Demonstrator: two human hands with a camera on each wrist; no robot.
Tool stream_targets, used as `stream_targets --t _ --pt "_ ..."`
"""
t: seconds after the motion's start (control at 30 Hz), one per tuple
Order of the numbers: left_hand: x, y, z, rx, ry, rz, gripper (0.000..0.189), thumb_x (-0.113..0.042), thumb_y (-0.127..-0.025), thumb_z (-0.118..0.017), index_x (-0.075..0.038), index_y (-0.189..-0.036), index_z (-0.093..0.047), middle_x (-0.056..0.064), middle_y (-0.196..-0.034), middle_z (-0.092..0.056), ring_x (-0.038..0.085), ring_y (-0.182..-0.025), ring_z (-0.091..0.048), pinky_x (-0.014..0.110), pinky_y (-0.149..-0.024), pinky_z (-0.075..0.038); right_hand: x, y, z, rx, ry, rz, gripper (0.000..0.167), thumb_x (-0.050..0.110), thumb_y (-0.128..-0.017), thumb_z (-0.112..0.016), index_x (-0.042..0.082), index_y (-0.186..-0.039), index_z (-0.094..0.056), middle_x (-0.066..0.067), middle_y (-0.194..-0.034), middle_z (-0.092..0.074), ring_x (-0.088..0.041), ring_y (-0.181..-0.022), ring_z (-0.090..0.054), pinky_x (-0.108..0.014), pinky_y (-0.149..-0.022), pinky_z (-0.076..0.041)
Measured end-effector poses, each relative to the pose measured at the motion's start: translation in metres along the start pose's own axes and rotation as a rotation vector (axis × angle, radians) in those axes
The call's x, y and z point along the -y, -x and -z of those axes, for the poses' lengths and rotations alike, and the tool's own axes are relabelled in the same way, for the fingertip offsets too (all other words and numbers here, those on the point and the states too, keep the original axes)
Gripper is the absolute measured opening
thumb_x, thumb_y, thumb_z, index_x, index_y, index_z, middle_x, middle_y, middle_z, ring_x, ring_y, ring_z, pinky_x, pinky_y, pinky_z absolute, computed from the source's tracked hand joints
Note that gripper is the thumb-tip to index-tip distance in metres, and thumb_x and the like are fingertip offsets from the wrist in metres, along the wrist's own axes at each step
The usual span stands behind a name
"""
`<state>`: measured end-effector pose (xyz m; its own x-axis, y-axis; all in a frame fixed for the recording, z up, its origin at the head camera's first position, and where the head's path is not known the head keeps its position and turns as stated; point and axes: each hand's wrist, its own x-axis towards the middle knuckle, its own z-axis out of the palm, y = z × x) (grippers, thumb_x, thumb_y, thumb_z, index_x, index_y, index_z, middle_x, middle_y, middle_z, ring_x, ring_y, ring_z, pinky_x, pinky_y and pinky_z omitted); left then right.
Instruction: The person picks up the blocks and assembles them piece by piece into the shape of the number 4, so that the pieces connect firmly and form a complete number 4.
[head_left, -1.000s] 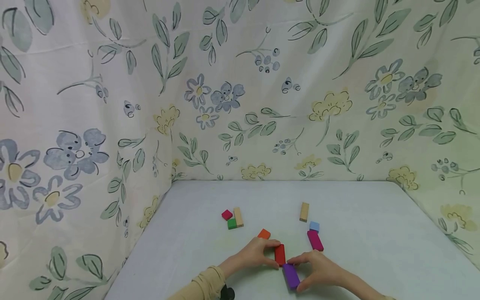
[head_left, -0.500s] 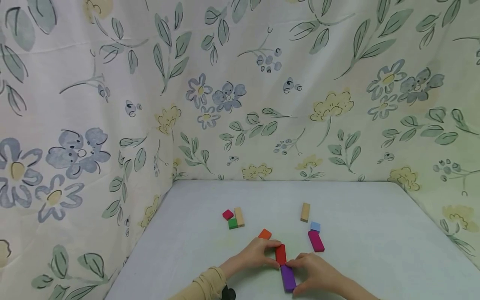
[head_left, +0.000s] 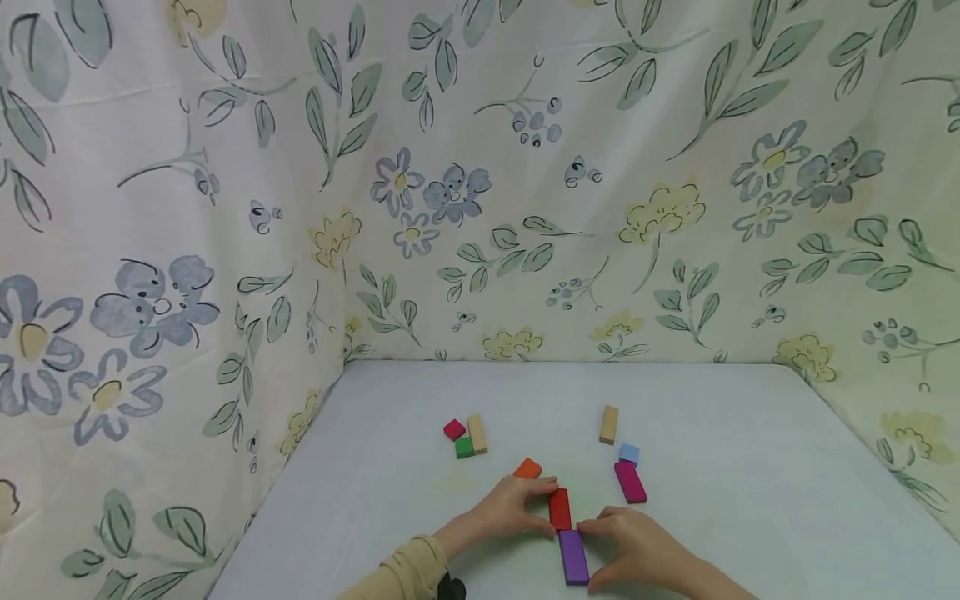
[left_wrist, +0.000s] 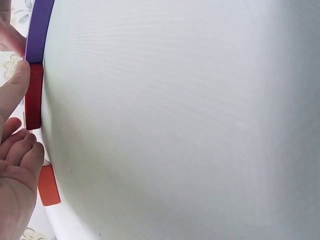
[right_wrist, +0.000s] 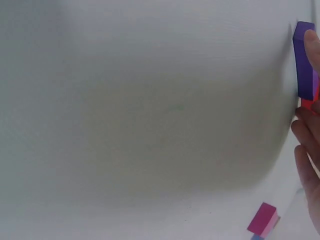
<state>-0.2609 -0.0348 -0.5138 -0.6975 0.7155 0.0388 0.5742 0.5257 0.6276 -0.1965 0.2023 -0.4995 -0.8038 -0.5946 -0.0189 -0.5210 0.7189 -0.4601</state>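
Observation:
A red block (head_left: 560,509) lies on the white table, end to end with a purple block (head_left: 574,558) nearer to me. My left hand (head_left: 512,508) pinches the red block lengthwise, thumb by the joint and fingertips at the far end. In the left wrist view that thumb overlaps the seam between the blocks. My right hand (head_left: 637,546) holds the purple block from its right side, index fingertip at the far corner and thumb at the near one. An orange block (head_left: 528,468) sits just beyond my left hand, partly covered by it.
At the back left, a crimson block (head_left: 453,429), a green block (head_left: 464,447) and a natural wood block (head_left: 477,434) stand close together. Another wood block (head_left: 609,424), a light blue block (head_left: 629,453) and a magenta block (head_left: 631,482) lie to the right. A floral curtain (head_left: 525,167) surrounds the table.
The purple block has turned from a slant to nearly line up with the red one, its near end swinging left. My right hand followed, then eased slightly right. My left hand stays put.

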Motion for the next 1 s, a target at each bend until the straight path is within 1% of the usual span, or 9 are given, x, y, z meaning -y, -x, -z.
stream_targets --t 0.13,0.3,0.47,0.6,0.7,0.87,1.0 --pt "0.004 0.001 0.001 -0.017 0.027 0.002 0.059 -0.03 -0.076 -0.078 -0.013 -0.13 -0.059 -0.002 -0.134 -0.058 0.009 -0.125 -0.053 0.025 -0.1 -0.045 0.0 0.002 0.001 -0.001 -0.003 -0.005 0.065 0.061 -0.066 -0.075 0.016 -0.113 -0.071 0.013 -0.097 -0.069 0.004 -0.083 -0.055 -0.021 -0.072 -0.052" --pt "0.006 0.001 0.0 -0.032 0.019 -0.015 0.053 -0.027 -0.078 -0.077 -0.015 -0.127 -0.062 -0.004 -0.129 -0.062 0.007 -0.121 -0.056 0.023 -0.098 -0.046 0.001 0.001 -0.002 -0.006 -0.004 -0.005 0.062 0.06 -0.069 -0.074 0.017 -0.113 -0.071 0.013 -0.098 -0.07 0.003 -0.085 -0.057 -0.023 -0.073 -0.052" --pt "0.005 0.002 -0.001 -0.042 0.028 -0.029 0.052 -0.025 -0.078 -0.077 -0.015 -0.126 -0.062 -0.003 -0.127 -0.063 0.008 -0.119 -0.057 0.022 -0.097 -0.046 0.001 -0.002 -0.006 -0.003 -0.015 -0.01 0.062 0.061 -0.07 -0.072 0.017 -0.113 -0.071 0.014 -0.099 -0.071 0.002 -0.086 -0.058 -0.024 -0.075 -0.053" --pt "0.005 0.002 -0.001 -0.04 0.038 -0.028 0.052 -0.024 -0.078 -0.077 -0.014 -0.126 -0.062 -0.003 -0.127 -0.063 0.008 -0.119 -0.057 0.022 -0.097 -0.046 0.001 -0.003 -0.008 -0.027 -0.006 0.017 0.063 0.062 -0.07 -0.071 0.016 -0.113 -0.071 0.013 -0.099 -0.071 0.003 -0.085 -0.057 -0.024 -0.075 -0.053" --pt "0.005 0.001 -0.002 -0.036 0.041 -0.024 0.052 -0.024 -0.078 -0.077 -0.015 -0.127 -0.062 -0.004 -0.127 -0.063 0.007 -0.119 -0.057 0.021 -0.097 -0.046 0.002 -0.003 -0.009 -0.043 0.0 0.022 0.063 0.063 -0.07 -0.071 0.016 -0.112 -0.071 0.014 -0.098 -0.07 0.003 -0.084 -0.056 -0.024 -0.074 -0.052" --pt "0.004 0.001 -0.002 -0.028 0.042 -0.017 0.052 -0.025 -0.078 -0.077 -0.015 -0.127 -0.062 -0.004 -0.128 -0.063 0.006 -0.118 -0.058 0.021 -0.096 -0.047 0.005 -0.002 -0.012 -0.045 -0.001 -0.028 0.064 0.064 -0.068 -0.071 0.018 -0.113 -0.071 0.016 -0.096 -0.069 0.004 -0.082 -0.054 -0.024 -0.074 -0.052" --pt "0.005 0.001 -0.001 -0.022 0.038 -0.024 0.051 -0.025 -0.078 -0.077 -0.015 -0.127 -0.062 -0.003 -0.129 -0.062 0.007 -0.118 -0.058 0.021 -0.096 -0.047 0.008 -0.002 -0.013 -0.051 0.002 -0.053 0.064 0.064 -0.068 -0.071 0.019 -0.113 -0.071 0.016 -0.095 -0.068 0.003 -0.082 -0.054 -0.025 -0.074 -0.052"
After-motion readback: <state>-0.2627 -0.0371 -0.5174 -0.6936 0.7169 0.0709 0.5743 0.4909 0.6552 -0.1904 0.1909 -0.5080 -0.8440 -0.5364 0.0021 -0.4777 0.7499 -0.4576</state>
